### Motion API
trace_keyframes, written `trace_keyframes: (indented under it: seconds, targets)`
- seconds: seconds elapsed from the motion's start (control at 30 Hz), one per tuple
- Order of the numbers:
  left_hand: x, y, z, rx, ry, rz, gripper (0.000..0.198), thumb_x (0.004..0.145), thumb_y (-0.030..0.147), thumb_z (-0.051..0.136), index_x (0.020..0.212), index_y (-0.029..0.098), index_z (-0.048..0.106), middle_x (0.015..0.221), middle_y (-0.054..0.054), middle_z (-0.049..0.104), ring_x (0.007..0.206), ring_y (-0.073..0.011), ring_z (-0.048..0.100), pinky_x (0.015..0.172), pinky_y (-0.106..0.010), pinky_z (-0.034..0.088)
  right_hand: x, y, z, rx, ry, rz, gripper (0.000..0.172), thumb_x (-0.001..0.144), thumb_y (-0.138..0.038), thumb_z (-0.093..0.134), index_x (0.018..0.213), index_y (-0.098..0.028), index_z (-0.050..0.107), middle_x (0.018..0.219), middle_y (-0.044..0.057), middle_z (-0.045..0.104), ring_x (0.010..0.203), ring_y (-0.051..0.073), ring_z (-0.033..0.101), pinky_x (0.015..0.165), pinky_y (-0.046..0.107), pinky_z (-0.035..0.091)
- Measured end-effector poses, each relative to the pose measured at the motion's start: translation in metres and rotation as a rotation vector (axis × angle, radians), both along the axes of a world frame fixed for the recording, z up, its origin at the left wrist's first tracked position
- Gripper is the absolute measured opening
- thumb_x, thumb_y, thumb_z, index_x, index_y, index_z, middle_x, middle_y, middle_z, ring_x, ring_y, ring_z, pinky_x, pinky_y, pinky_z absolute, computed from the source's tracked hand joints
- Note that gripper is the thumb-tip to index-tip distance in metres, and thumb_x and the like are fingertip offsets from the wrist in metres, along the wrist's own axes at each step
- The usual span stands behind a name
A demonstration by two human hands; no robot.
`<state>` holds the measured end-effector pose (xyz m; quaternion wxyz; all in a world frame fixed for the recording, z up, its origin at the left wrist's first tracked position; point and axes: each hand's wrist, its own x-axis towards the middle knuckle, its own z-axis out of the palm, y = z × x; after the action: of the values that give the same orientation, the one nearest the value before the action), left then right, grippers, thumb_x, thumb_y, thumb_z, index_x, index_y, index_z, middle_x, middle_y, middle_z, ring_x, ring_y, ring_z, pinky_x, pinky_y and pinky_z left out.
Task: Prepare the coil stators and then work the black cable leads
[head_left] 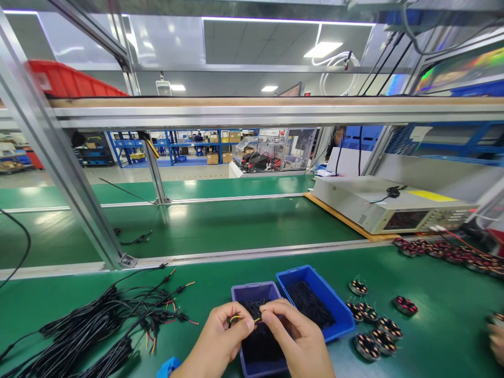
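My left hand is closed, pinching thin coloured wires, red, yellow and black, between thumb and forefinger. A yellow wire end sticks out past its thumb towards my right hand. That hand is closed too, thumb and forefinger pressed together at the wire end; what lies between them is too small to make out. Both hands hover over a purple bin holding small black pieces. Just right of it stands a tilted blue bin, also filled with thin black pieces like short tubes.
Black cables with coloured wire ends lie heaped at left. Several round copper-wound coils sit at right, with more in rows before a grey bench instrument. Another person's hand shows at the right edge. Metal posts carry a shelf.
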<state>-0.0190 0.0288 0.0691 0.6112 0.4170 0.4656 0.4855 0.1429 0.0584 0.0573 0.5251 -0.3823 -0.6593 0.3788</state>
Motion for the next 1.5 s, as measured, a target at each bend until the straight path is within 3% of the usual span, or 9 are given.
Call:
trace_keyframes:
  seconds: [0.17,0.4,0.53,0.67,0.9,1.07,1.23,1.33,1.5]
  targets:
    - [-0.003,0.000,-0.004,-0.019,-0.009,-0.014,0.060,0.064,0.075,0.076,0.074,0.019,0.057,0.040,0.014,0.031,0.039,-0.0051,0.017,0.040,-0.021,0.012,-0.003,0.003,-0.004,0.015,0.014,0.006,0.036,0.090,-0.057,0.066,0.085,-0.024,0.080,0.077,0.005,0.074,0.070,0.022,0.070,0.066,0.028,0.060]
    - [-0.005,0.001,-0.004,-0.007,0.040,0.000,0.060,0.065,0.075,0.076,0.071,0.018,0.058,0.044,0.013,0.031,0.039,-0.0044,0.020,0.041,-0.021,0.014,0.008,0.008,0.007,0.371,-0.264,0.054,0.024,0.099,-0.032,0.057,0.106,-0.029,0.081,0.089,0.007,0.077,0.081,0.022,0.071,0.073,0.031,0.059]
    - [-0.003,0.001,-0.004,-0.020,0.014,-0.021,0.055,0.066,0.070,0.078,0.070,0.019,0.057,0.043,0.014,0.029,0.039,-0.0049,0.020,0.041,-0.021,0.015,0.009,0.004,0.010,0.212,-0.170,0.028,0.026,0.099,-0.039,0.059,0.102,-0.028,0.082,0.086,0.007,0.078,0.079,0.023,0.072,0.077,0.033,0.060]
    - [-0.002,0.000,-0.007,0.004,0.009,-0.046,0.052,0.068,0.066,0.079,0.069,0.019,0.057,0.043,0.013,0.029,0.040,-0.0050,0.019,0.042,-0.021,0.014,0.005,0.005,0.003,0.022,-0.075,0.056,0.032,0.095,-0.051,0.062,0.098,-0.026,0.082,0.083,0.008,0.078,0.074,0.023,0.073,0.065,0.029,0.061]
    - [-0.003,0.000,-0.007,0.022,-0.001,-0.051,0.055,0.067,0.069,0.078,0.067,0.019,0.056,0.046,0.013,0.028,0.040,-0.0046,0.020,0.042,-0.022,0.013,0.002,0.004,0.005,-0.015,-0.111,0.106,0.039,0.093,-0.056,0.061,0.092,-0.024,0.083,0.079,0.008,0.077,0.062,0.020,0.068,0.054,0.026,0.058]
    - [-0.005,0.001,-0.007,0.019,0.015,-0.028,0.053,0.069,0.067,0.078,0.068,0.019,0.055,0.046,0.013,0.028,0.040,-0.0048,0.021,0.042,-0.021,0.015,0.005,0.003,0.012,0.052,-0.208,0.195,0.034,0.098,-0.043,0.053,0.091,-0.024,0.080,0.087,0.007,0.075,0.079,0.022,0.070,0.073,0.030,0.058]
    - [-0.010,0.001,-0.015,-0.003,-0.002,-0.021,0.045,0.073,0.057,0.078,0.086,0.016,0.063,0.057,0.007,0.046,0.047,-0.0075,0.039,0.045,-0.019,0.023,0.003,0.009,-0.003,0.095,-0.241,0.124,0.020,0.089,-0.035,0.061,0.080,-0.024,0.074,0.076,0.004,0.072,0.069,0.020,0.067,0.058,0.025,0.051]
    - [-0.011,0.001,-0.022,0.045,-0.031,0.019,0.049,0.070,0.059,0.081,0.088,0.017,0.063,0.071,0.003,0.055,0.055,-0.0090,0.049,0.047,-0.019,0.030,0.000,0.008,-0.004,0.062,-0.254,0.157,0.021,0.089,-0.033,0.060,0.077,-0.023,0.072,0.075,0.003,0.071,0.068,0.019,0.066,0.059,0.025,0.051]
    - [-0.019,0.004,-0.029,0.054,-0.019,0.009,0.055,0.065,0.063,0.085,0.086,0.016,0.064,0.070,0.002,0.057,0.057,-0.0108,0.054,0.050,-0.020,0.035,0.008,0.008,0.009,-0.026,-0.271,0.239,0.022,0.090,-0.039,0.062,0.085,-0.023,0.076,0.082,0.005,0.074,0.075,0.021,0.069,0.066,0.028,0.054]
